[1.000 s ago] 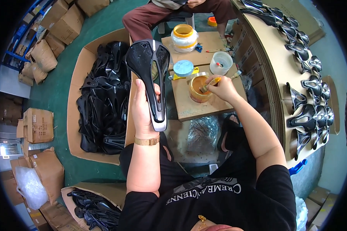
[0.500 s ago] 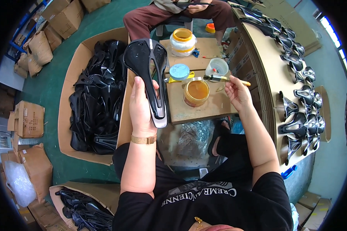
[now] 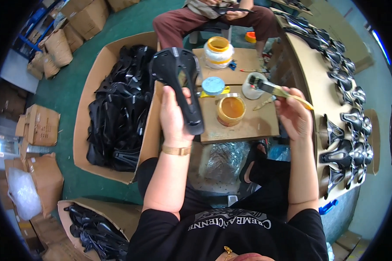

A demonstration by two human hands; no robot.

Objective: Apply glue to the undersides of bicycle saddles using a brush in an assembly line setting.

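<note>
Head view: the left hand (image 3: 174, 115) grips a black bike seat (image 3: 191, 111) by its thin part, with the wide end pointing away. The seat is up in front of the person, between the big box (image 3: 153, 130) and the tabletop (image 3: 261, 128). The right hand (image 3: 295, 114) pinches a brush (image 3: 276, 91) by its handle. Its dark bristles show over the white cup (image 3: 251, 93); I cannot tell if they touch it. An open jar (image 3: 229, 122) of brown-yellow stuff sits nearby. I think it works best to hold the seat still, grip the brush lightly, and keep drips off the fingers.
</note>
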